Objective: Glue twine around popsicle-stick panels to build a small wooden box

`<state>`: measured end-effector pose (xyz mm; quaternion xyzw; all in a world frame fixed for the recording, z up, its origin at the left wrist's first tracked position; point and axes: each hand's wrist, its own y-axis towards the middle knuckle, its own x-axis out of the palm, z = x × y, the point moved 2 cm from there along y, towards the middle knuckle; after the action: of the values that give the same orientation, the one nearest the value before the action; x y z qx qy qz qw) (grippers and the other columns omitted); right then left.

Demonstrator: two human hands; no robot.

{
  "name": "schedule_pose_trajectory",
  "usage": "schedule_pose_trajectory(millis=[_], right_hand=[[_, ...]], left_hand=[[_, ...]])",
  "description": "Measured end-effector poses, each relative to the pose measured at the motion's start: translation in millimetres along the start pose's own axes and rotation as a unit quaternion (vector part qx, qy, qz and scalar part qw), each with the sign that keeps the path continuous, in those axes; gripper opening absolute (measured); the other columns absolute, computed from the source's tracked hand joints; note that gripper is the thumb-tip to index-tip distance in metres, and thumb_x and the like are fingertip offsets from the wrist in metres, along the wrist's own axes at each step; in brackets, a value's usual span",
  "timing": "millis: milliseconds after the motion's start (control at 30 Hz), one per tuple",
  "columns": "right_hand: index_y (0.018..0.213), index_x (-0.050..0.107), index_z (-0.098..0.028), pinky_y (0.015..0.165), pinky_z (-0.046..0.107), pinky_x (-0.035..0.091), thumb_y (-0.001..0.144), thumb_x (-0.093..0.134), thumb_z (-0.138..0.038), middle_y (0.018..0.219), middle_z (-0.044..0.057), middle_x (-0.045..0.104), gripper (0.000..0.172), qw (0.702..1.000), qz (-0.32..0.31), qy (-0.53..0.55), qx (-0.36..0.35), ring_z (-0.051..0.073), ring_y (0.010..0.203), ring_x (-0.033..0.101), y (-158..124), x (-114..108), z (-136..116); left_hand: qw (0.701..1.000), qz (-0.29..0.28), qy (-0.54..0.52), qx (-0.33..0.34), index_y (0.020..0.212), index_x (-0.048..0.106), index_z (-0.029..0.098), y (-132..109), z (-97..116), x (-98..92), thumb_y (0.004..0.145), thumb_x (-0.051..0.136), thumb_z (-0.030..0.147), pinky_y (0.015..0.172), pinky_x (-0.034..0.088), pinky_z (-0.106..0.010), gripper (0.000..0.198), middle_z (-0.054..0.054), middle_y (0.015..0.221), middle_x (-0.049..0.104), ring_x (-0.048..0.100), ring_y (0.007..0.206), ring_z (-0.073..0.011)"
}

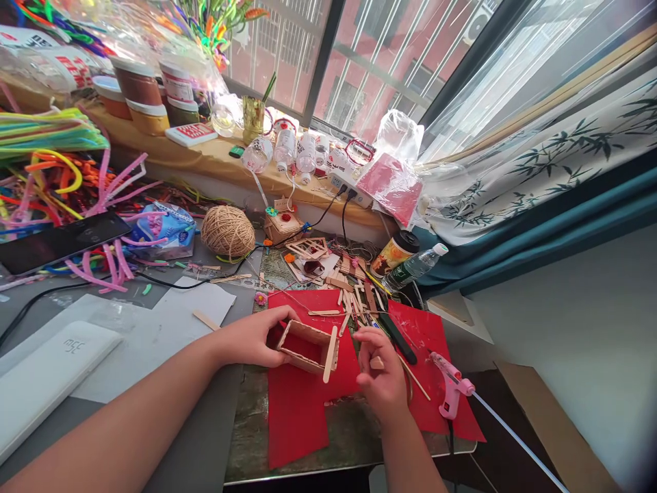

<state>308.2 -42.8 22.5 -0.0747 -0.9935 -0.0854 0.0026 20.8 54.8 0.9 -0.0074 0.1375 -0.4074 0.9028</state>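
Observation:
My left hand (256, 340) grips the left end of a small open-topped box (306, 364) built from wooden craft sticks, thumb and fingers around its walls. Its inside looks red. Across the box's right end lies a single craft stick (330, 354), jutting past both sides. Just right of the box, my right hand (382, 380) is curled, with the tan end of a short craft stick piece (378, 363) showing between its fingers. Beneath both hands is red paper (298, 424). A pink hot glue gun (452, 390) lies on the paper to the right.
Loose craft sticks (354, 301) are heaped behind the box. A twine ball (228, 231), a tumbler (394, 253) and a water bottle (415, 267) stand farther back. Pipe cleaners (46, 130) and a phone (61, 243) lie left. A white power bank (56, 383) is near my left arm.

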Motion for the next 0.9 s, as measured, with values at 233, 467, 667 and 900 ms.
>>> schedule_pose_trajectory(millis=[233,467,667,900], right_hand=[[0.099,0.077,-0.026,0.066,0.028,0.058,0.089,0.081,-0.034,0.096,0.001,0.074,0.013,0.975,0.120,0.159,0.098,0.014,0.074,0.068,15,-3,13],[0.107,0.082,-0.023,0.103,0.049,0.064,0.088,0.085,-0.047,0.103,0.007,0.085,0.031,0.952,0.132,0.202,0.186,0.026,0.101,0.081,17,-11,29],[0.108,0.083,-0.021,0.077,0.042,0.069,0.085,0.089,-0.052,0.103,0.010,0.084,0.039,0.958,0.113,0.167,0.205,0.027,0.092,0.081,11,-15,30],[0.123,0.078,-0.022,0.034,0.017,0.034,0.084,0.091,-0.049,0.068,-0.007,0.063,0.049,0.976,0.099,0.075,0.176,0.006,0.040,0.042,4,-11,31]], left_hand=[[1.000,0.007,0.005,0.005,0.122,0.060,0.026,1,-4,0.4,0.077,0.077,0.028,0.086,0.057,-0.033,0.048,-0.002,0.113,0.077,0.076,0.102,-0.0284],[1.000,-0.007,0.015,0.019,0.118,0.059,0.025,3,-1,0.9,0.080,0.075,0.028,0.086,0.057,-0.033,0.041,-0.002,0.112,0.075,0.074,0.103,-0.0274],[1.000,0.000,0.020,0.019,0.119,0.059,0.025,3,2,2.4,0.080,0.075,0.030,0.086,0.056,-0.033,0.042,-0.003,0.113,0.075,0.073,0.103,-0.0278],[1.000,-0.002,0.005,0.015,0.118,0.059,0.025,3,2,3.6,0.079,0.076,0.031,0.081,0.055,-0.031,0.043,-0.003,0.111,0.075,0.074,0.100,-0.0276]])
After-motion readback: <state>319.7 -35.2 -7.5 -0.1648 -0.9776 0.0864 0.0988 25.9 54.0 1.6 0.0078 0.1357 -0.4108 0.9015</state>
